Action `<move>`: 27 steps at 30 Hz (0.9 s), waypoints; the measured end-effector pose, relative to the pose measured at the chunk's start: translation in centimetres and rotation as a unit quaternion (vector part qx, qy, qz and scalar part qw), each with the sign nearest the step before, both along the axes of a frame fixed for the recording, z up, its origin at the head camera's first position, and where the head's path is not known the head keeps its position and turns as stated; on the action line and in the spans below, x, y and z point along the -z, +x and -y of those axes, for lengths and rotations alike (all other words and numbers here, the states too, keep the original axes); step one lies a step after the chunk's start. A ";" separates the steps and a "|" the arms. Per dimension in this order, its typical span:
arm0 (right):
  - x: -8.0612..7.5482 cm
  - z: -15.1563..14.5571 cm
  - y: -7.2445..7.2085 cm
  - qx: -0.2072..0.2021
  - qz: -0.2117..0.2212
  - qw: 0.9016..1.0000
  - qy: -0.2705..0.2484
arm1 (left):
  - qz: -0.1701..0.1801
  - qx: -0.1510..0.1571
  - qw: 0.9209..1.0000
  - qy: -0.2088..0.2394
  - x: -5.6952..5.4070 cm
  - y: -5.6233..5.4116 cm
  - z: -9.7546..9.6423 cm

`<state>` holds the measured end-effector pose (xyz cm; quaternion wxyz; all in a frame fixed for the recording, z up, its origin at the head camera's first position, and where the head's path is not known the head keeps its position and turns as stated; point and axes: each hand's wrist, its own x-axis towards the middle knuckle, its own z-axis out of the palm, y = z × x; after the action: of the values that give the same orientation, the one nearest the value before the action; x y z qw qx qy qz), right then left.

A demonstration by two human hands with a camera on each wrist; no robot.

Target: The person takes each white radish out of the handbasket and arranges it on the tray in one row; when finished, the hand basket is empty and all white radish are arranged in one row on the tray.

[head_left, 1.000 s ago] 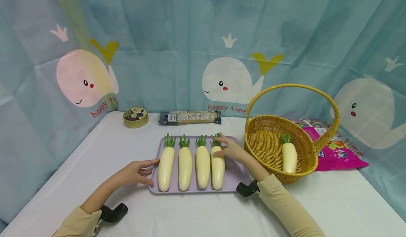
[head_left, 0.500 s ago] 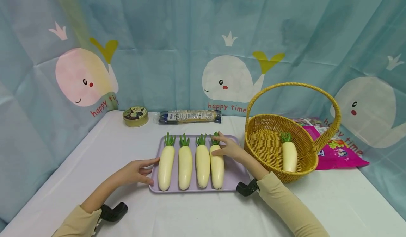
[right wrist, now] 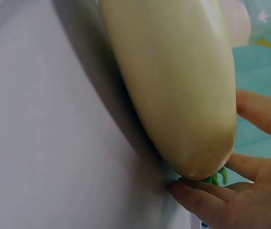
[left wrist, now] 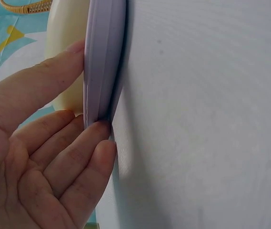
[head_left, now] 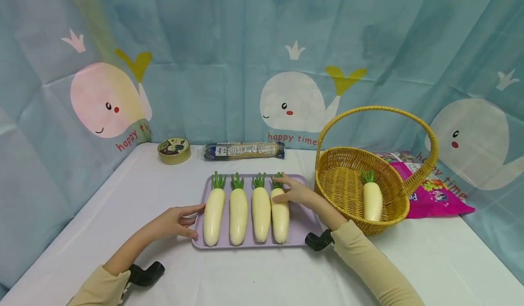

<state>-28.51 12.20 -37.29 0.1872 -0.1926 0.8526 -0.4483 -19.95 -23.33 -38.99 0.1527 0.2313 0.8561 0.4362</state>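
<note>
Several white radishes with green tops lie side by side on a lilac tray (head_left: 303,224). My right hand (head_left: 297,192) holds the rightmost radish (head_left: 280,222) near its leafy end, thumb and forefinger across it. The right wrist view shows the radish (right wrist: 173,86) up close, the thumb against its side and the other fingers by the leaves. My left hand (head_left: 169,223) touches the tray's left rim with loosely bent fingers, beside the leftmost radish (head_left: 214,219). In the left wrist view the fingertips rest at the tray's rim (left wrist: 104,62).
A wicker basket (head_left: 340,190) with a tall handle stands right of the tray, holding one radish (head_left: 372,201). Behind it lies a pink snack bag (head_left: 440,201). A round tin (head_left: 174,151) and a long clear-wrapped packet (head_left: 244,150) sit at the back, before a whale-print curtain.
The rightmost radish's leafy end has shifted slightly left under my right hand. My left hand has stayed at the tray's rim.
</note>
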 end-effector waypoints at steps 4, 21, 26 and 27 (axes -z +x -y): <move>0.2 0.1 0.1 -0.009 0.001 1.000 0.005 | -0.006 0.004 1.000 -0.003 0.0 0.0 0.1; 0.0 0.3 0.1 -0.011 -0.019 1.000 0.021 | -0.001 0.002 1.000 -0.002 0.0 0.0 0.1; 0.0 0.2 -0.2 -0.027 -0.020 0.999 0.014 | 0.003 -0.002 1.000 -0.001 0.0 0.0 0.0; 0.0 0.2 -0.2 -0.031 -0.020 0.999 0.012 | 0.004 -0.003 1.000 -0.001 0.0 0.0 0.0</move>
<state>-28.71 12.01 -37.32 0.1863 -0.2251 0.8552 -0.4280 -19.97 -23.35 -38.96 0.1546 0.2270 0.8566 0.4369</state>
